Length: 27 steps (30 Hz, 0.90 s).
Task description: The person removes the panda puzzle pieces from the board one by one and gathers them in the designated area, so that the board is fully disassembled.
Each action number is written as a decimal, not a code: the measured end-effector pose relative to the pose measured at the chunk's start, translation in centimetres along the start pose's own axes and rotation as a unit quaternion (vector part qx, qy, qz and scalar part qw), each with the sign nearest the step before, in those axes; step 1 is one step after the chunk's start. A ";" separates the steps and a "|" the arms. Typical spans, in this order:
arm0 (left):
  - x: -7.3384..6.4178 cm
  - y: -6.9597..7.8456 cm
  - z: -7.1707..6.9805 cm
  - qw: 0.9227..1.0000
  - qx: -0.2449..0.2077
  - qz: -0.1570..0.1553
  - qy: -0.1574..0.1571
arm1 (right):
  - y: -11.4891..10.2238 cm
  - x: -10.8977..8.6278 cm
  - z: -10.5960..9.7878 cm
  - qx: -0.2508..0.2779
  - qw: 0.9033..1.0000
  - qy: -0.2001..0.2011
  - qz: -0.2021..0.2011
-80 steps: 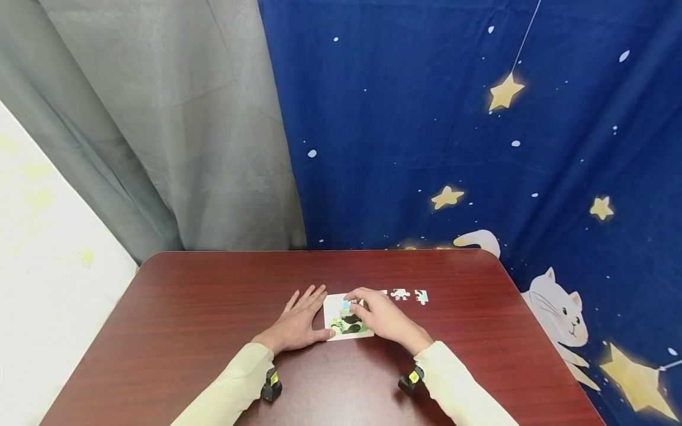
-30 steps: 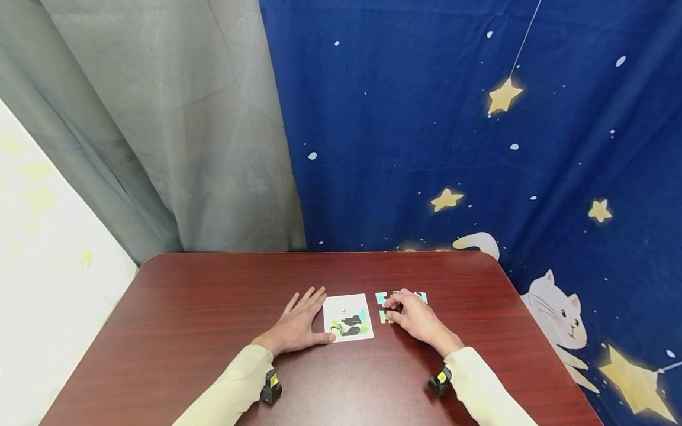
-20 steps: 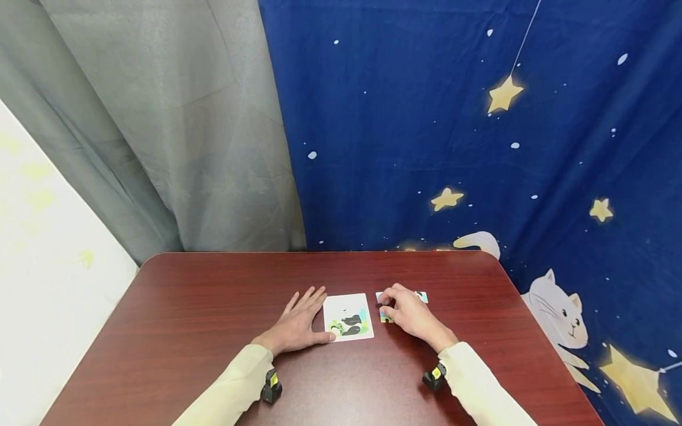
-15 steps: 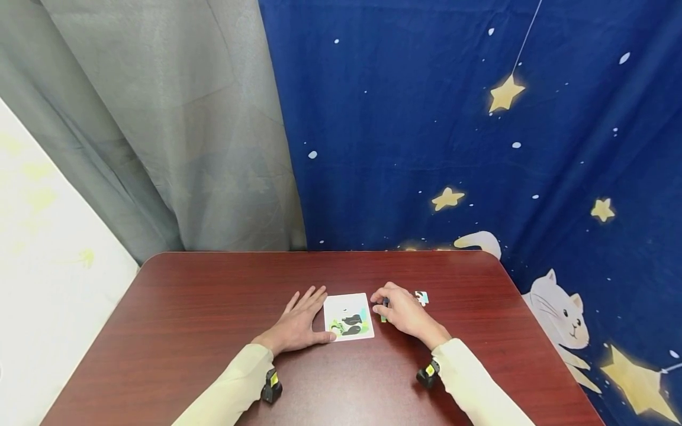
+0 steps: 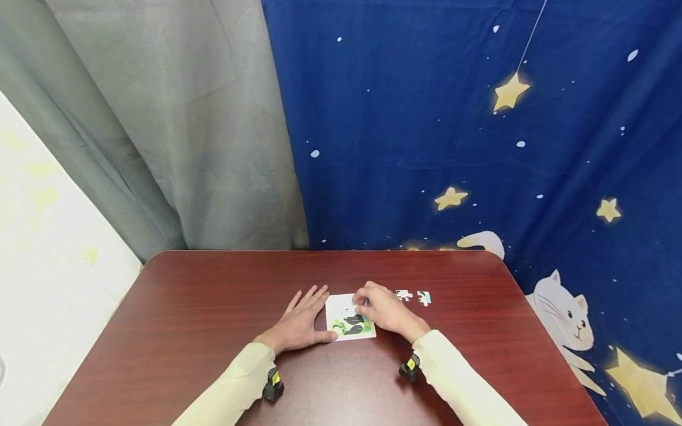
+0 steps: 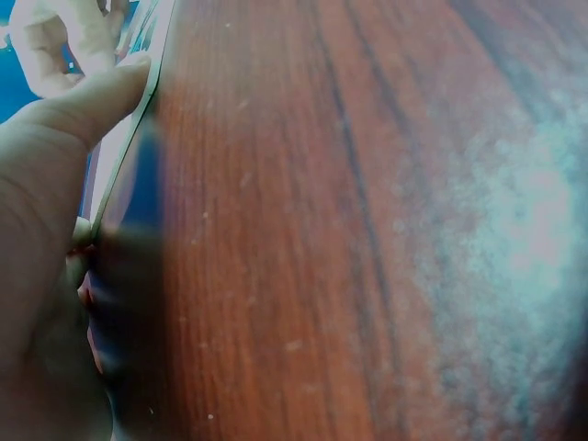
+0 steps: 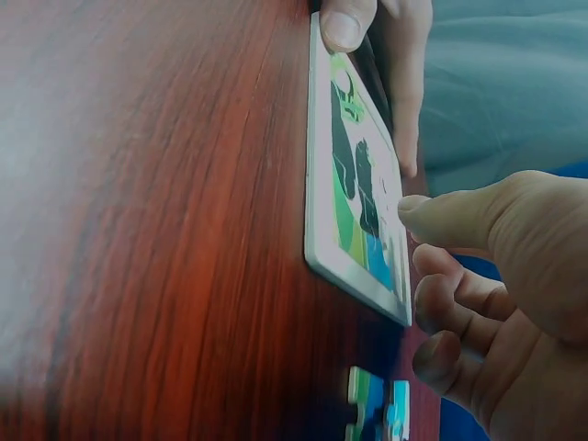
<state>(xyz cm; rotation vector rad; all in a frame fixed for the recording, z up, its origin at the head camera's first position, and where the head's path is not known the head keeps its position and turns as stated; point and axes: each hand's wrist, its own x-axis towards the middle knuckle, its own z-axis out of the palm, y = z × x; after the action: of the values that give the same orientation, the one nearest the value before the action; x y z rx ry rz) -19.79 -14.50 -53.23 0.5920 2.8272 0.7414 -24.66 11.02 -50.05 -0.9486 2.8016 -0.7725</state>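
In the head view, my left hand lies flat with its fingers spread at the left side of a small white-framed panda puzzle. Its thumb rests on the frame's near left corner, also visible in the right wrist view on the puzzle board. My right hand is over the board's right part, thumb and index finger pinching a puzzle piece that the fingers mostly hide. In the right wrist view the thumb tip overlaps the board's far edge, with the other fingers curled below it.
Loose puzzle pieces lie right of the board, among them a white one and a blue-and-black one. A green-and-blue piece sits close to the board's edge. The dark red table ends at curtains.
My right hand was among the loose pieces about a second ago and has moved left, over the board, with its fingertips pinched. The left hand has stayed where it was.
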 end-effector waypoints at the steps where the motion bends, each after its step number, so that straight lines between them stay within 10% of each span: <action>1: 0.0 0.0 0.0 1.000 -0.004 0.003 0.003 | -0.1 0.2 0.1 -0.001 1.000 -0.003 0.000; 27: -0.1 -0.2 0.3 1.000 -0.025 0.008 0.007 | -1.4 1.6 0.9 0.019 0.995 -0.073 0.062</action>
<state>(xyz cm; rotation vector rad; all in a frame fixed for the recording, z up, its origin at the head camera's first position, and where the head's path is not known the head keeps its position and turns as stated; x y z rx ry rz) -19.74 -14.58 -53.61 0.6032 2.8099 0.8201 -25.00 8.73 -49.98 -0.7835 2.6805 -0.7071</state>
